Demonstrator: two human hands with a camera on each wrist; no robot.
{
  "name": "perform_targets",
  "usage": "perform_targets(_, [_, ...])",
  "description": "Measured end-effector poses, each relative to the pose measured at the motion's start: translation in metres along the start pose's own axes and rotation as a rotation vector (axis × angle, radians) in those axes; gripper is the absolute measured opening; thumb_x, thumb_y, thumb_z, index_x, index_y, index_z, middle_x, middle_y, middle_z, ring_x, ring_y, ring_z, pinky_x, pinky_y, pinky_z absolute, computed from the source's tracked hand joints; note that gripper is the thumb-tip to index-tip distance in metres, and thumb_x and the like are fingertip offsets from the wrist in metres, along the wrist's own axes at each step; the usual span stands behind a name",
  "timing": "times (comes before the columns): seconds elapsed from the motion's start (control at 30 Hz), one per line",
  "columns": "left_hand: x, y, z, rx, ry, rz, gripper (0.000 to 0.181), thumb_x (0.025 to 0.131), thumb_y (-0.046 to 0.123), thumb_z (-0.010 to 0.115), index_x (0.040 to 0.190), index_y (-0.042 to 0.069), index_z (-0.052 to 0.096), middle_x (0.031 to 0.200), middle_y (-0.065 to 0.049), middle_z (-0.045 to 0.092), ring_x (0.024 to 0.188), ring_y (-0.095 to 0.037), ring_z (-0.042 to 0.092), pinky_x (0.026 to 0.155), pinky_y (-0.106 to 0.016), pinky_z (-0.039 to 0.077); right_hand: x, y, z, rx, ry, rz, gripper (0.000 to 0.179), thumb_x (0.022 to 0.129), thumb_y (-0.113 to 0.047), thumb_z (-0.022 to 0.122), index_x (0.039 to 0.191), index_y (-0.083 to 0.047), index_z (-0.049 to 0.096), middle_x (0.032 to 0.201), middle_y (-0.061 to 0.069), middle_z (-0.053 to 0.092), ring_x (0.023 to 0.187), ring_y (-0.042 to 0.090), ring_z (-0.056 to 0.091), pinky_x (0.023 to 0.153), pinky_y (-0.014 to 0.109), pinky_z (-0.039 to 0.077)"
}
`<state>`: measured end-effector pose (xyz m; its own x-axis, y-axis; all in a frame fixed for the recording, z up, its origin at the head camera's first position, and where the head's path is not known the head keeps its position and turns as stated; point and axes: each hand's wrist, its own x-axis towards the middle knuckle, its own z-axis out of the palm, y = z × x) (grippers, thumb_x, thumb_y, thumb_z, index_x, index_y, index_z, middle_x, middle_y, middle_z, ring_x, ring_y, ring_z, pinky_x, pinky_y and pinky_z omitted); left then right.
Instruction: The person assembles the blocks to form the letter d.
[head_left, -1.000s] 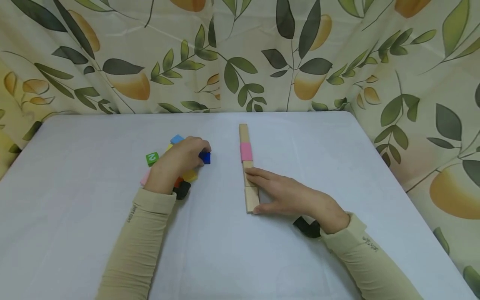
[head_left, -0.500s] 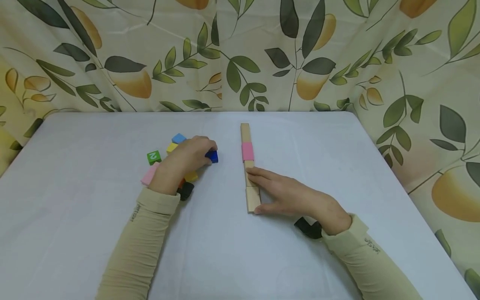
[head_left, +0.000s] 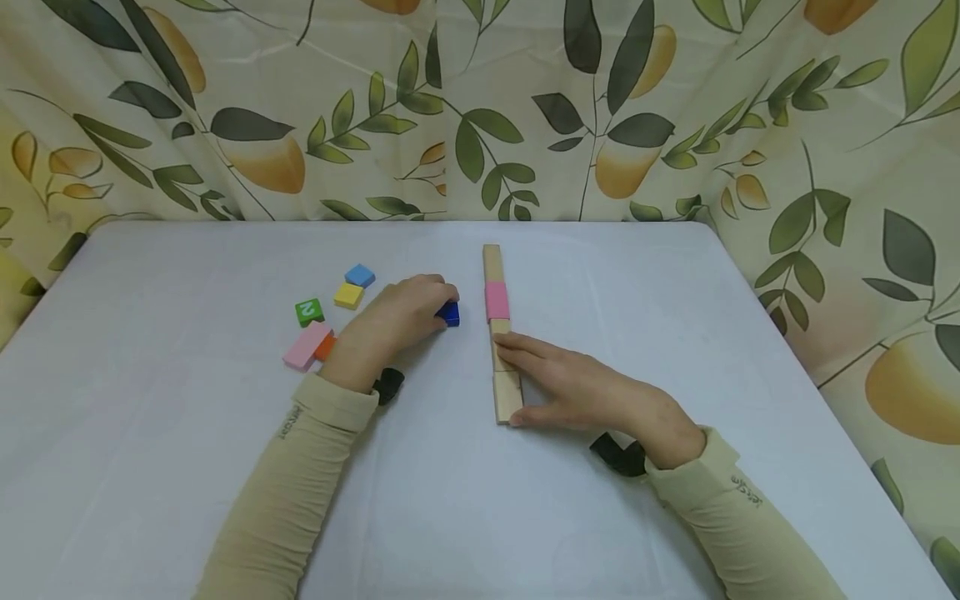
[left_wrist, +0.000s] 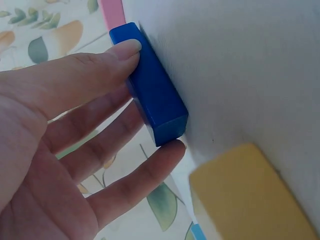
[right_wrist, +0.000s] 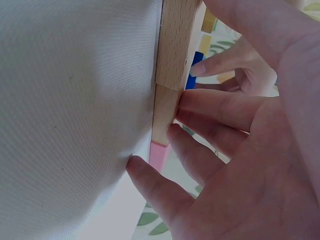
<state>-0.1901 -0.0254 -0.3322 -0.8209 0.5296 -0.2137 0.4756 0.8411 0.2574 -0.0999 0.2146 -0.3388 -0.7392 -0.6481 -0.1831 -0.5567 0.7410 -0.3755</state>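
Left: your left hand [head_left: 405, 317] pinches the blue block [left_wrist: 155, 85]. Your right hand [head_left: 577, 385], fingers spread, touches the block row [head_left: 507, 398], pointing toward the table [head_left: 450, 517]'s far edge.

Blue block [head_left: 450, 313]: left part hidden under the left hand [head_left: 405, 317].
Orange block [head_left: 324, 347]: partly hidden by the left wrist [head_left: 351, 360].
Sleeve letters [head_left: 746, 490]: too small to read.
Wooden block [right_wrist: 177, 45]: near end cut off, right wrist view.
Yellow block [left_wrist: 250, 195]: cut off, left wrist view.
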Motion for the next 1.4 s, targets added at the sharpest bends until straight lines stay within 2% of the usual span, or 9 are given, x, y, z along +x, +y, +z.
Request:
perform_targets(0.23, [0.002, 0.004, 0.000, -0.011, 0.024, 0.013, 0.040, 0.095, 0.016, 0.067, 0.133, 0.010, 0.059, 0.132, -0.009, 0.060, 0.121, -0.023, 0.059, 0.102, -0.041, 0.051, 0.000, 0.001, 0.001, 0.012, -0.015, 0.025, 0.085, 0.088, -0.044, 0.073, 0.153, -0.004, 0.035, 0.164, 0.006, 0.025, 0.149, 0.027, 0.032, 0.114, 0.047, 0.038])
perform_targets(0.43, [0.005, 0.010, -0.003, -0.034, 0.049, 0.043, 0.039, 0.095, 0.015, 0.067, 0.132, 0.009, 0.060, 0.132, -0.009, 0.061, 0.119, -0.022, 0.059, 0.103, -0.041, 0.051, 0.000, 0.000, 0.002, 0.013, -0.004, 0.007, 0.084, 0.088, -0.043, 0.073, 0.153, -0.005, 0.035, 0.164, 0.006, 0.025, 0.148, 0.027, 0.033, 0.114, 0.048, 0.039])
perform_targets(0.6, [0.005, 0.013, -0.004, -0.044, 0.067, 0.043, 0.037, 0.094, 0.013, 0.067, 0.131, 0.010, 0.061, 0.133, -0.008, 0.061, 0.120, -0.022, 0.058, 0.104, -0.040, 0.050, 0.002, 0.000, 0.002, 0.004, 0.001, -0.010, 0.084, 0.088, -0.043, 0.073, 0.152, -0.004, 0.035, 0.164, 0.006, 0.025, 0.148, 0.027, 0.033, 0.114, 0.047, 0.039])
perform_targets(0.87, [0.005, 0.014, -0.001, -0.039, 0.120, 0.101, 0.032, 0.095, 0.011, 0.066, 0.126, 0.009, 0.064, 0.127, -0.008, 0.065, 0.116, -0.022, 0.060, 0.101, -0.038, 0.052, 0.000, -0.001, 0.001, 0.003, -0.001, -0.005, 0.084, 0.088, -0.042, 0.074, 0.152, -0.003, 0.036, 0.164, 0.008, 0.025, 0.148, 0.029, 0.033, 0.115, 0.048, 0.038])
perform_targets(1.17, [0.011, 0.019, 0.004, 0.018, 0.155, 0.113, 0.036, 0.094, 0.011, 0.067, 0.131, 0.009, 0.062, 0.128, -0.008, 0.064, 0.118, -0.023, 0.060, 0.101, -0.038, 0.052, 0.001, 0.001, 0.001, 0.006, -0.006, -0.011, 0.085, 0.088, -0.043, 0.073, 0.152, -0.003, 0.035, 0.164, 0.007, 0.024, 0.148, 0.028, 0.032, 0.115, 0.048, 0.038])
perform_targets(1.4, [0.014, 0.018, 0.010, 0.023, 0.187, 0.133, 0.033, 0.095, 0.010, 0.066, 0.128, 0.008, 0.064, 0.125, -0.009, 0.065, 0.117, -0.024, 0.061, 0.100, -0.038, 0.052, 0.001, 0.002, 0.000, 0.011, -0.011, -0.005, 0.085, 0.088, -0.044, 0.072, 0.153, -0.003, 0.034, 0.165, 0.006, 0.023, 0.149, 0.028, 0.031, 0.114, 0.048, 0.038])
